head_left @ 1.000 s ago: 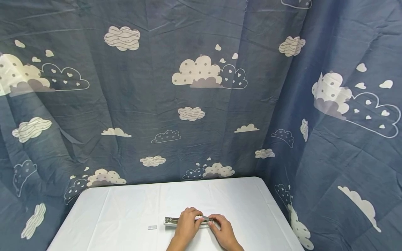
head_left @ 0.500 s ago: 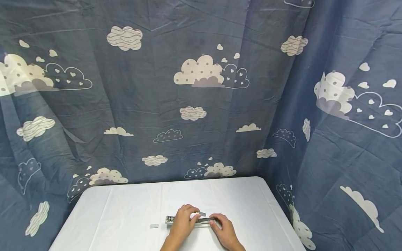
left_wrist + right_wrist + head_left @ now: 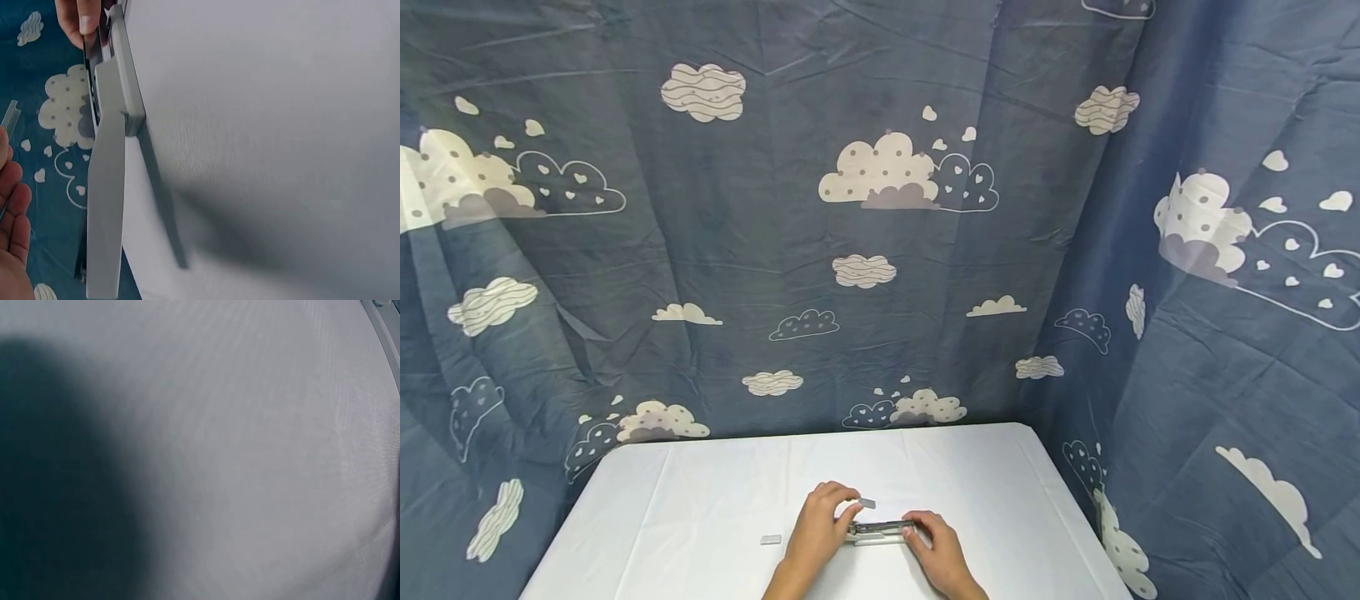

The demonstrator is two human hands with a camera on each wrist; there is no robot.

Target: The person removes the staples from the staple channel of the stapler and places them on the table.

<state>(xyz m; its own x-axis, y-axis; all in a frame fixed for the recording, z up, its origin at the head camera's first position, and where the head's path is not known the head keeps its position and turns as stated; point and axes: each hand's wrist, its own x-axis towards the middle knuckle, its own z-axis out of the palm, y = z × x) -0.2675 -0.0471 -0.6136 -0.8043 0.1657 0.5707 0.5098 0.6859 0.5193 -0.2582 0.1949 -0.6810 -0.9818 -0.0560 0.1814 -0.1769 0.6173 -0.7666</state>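
A stapler (image 3: 880, 538), pale-bodied with its top swung open and the dark staple channel bare, lies on the white table. My right hand (image 3: 938, 550) grips its right end between thumb and fingers. Just above the stapler's left part, my left hand (image 3: 815, 527) pinches a small grey strip of staples (image 3: 867, 503), clear of the channel. The left wrist view shows the stapler's raised cover (image 3: 105, 200) from the side, with the strip at the left edge. A pale edge of the stapler (image 3: 386, 337) enters the right wrist view's corner; the right hand's fingers are hidden there.
A second small grey strip (image 3: 771, 540), seemingly staples too, lies on the white table (image 3: 700, 500) left of the stapler. Behind and to the right hangs a blue curtain (image 3: 790, 250) with a cloud print.
My left hand has lifted the staple strip up and leftward from the stapler's channel, where it was a second ago. The right hand keeps its grip on the stapler's right end.
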